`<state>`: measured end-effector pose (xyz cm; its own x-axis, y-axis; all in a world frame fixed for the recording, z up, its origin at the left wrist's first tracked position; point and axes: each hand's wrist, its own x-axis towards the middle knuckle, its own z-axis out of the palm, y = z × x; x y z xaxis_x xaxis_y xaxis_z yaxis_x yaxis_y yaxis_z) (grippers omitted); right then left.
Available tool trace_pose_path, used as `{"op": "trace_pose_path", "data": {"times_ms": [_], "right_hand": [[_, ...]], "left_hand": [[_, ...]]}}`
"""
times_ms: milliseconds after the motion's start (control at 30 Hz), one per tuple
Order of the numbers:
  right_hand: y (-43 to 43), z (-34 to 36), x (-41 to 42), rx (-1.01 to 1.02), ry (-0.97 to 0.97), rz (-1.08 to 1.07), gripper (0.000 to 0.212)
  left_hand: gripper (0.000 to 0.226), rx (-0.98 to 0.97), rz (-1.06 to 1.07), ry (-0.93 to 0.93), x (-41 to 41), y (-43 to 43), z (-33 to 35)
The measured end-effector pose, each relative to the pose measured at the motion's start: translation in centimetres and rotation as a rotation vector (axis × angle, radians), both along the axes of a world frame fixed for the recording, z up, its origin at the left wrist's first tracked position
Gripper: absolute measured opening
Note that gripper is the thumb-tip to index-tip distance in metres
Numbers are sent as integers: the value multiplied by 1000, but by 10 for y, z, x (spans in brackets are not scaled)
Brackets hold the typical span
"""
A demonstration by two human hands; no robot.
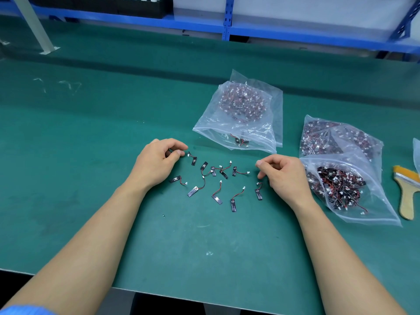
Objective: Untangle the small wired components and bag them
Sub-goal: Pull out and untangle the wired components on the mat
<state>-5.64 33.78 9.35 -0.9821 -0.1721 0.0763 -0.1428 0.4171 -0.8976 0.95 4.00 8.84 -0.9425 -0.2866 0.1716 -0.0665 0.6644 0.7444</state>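
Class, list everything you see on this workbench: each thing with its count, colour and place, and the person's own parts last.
wired components: about ten loose, black with red-black wires and white plugs, on the mat between the hands
plastic bags: at least four, clear, holding more components, behind and right of the hands
brush: one, yellow bristles, wooden handle, far right
mat: one, green, covering the bench
shelving: one, blue, behind the bench
left hand: fingers curled, left of the loose components
right hand: fingers curled, beside the front bag
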Motion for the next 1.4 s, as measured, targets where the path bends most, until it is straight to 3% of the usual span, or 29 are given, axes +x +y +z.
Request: {"op": "trace_pose_path", "data": {"times_ms": [1400], "right_hand": [[0,0,0,-2,1,0,22]], "left_hand": [[28,-24,-21,20,-1,-2,-1]]}}
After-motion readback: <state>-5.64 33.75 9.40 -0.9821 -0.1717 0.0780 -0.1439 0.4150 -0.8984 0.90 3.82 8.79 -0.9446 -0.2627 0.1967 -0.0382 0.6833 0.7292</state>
